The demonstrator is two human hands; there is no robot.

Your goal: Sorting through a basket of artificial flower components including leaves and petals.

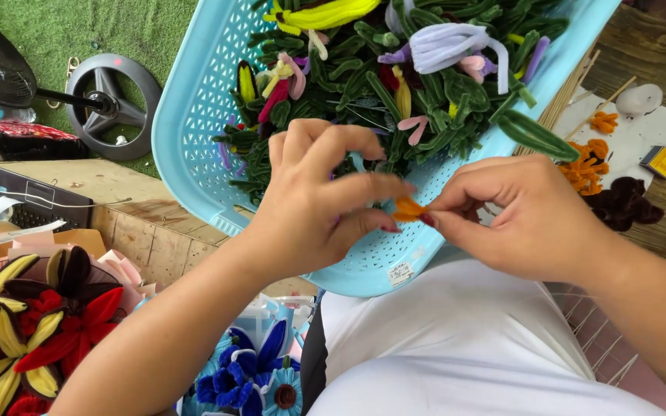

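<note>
Pinching one orange pipe-cleaner piece [408,208], two hands: left hand [319,196], right hand [514,216].

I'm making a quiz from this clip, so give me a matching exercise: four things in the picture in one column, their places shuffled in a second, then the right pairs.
Things
1. orange pipe-cleaner piece
2. light blue basket
3. blue pipe-cleaner flowers
4. red and yellow flowers

Places
A. bottom left corner
B. pinched between left hand and right hand
C. bottom centre, beside the white lap
D. tilted behind the hands, full of green stems

Pairs: 1-B, 2-D, 3-C, 4-A
</note>
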